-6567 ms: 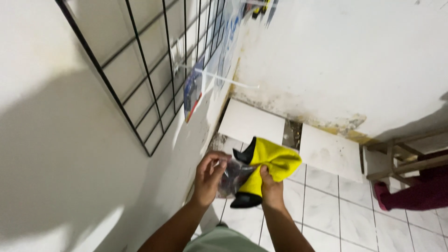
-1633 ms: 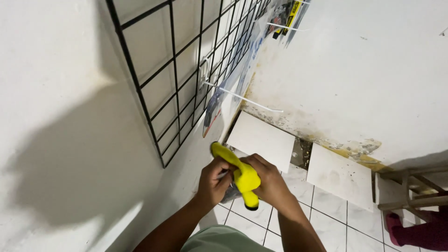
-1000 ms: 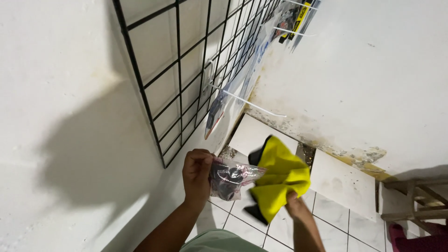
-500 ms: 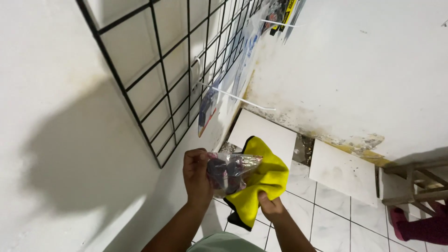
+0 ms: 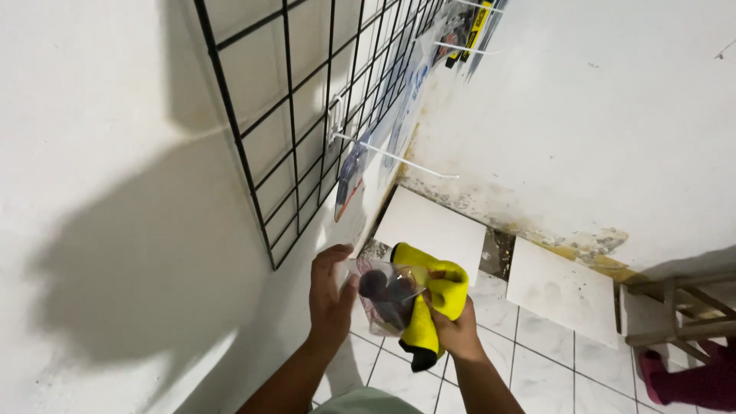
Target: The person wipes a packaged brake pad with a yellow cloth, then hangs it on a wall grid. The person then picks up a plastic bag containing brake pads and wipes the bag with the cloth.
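Note:
My left hand (image 5: pixel 330 295) holds a small clear plastic packet (image 5: pixel 386 295) with dark round items inside, its fingers against the packet's left side. My right hand (image 5: pixel 458 331) grips a yellow cloth with a black edge (image 5: pixel 431 295), bunched up and pressed against the packet's right side. Both hands are low in the view, in front of a white wall and below a black wire grid panel (image 5: pixel 307 115).
A white peg hook (image 5: pixel 395 156) sticks out from the grid, with hanging packaged items (image 5: pixel 360 165) behind it and more (image 5: pixel 468 27) farther along. Loose white tiles (image 5: pixel 429 230) (image 5: pixel 563 287) lean against the stained wall base. A wooden stool (image 5: pixel 682 307) and a maroon cloth (image 5: pixel 690 379) lie at right.
The yellow cloth, spread open a second ago, is now bunched up against the packet. My view has shifted slightly; both hands stay close together.

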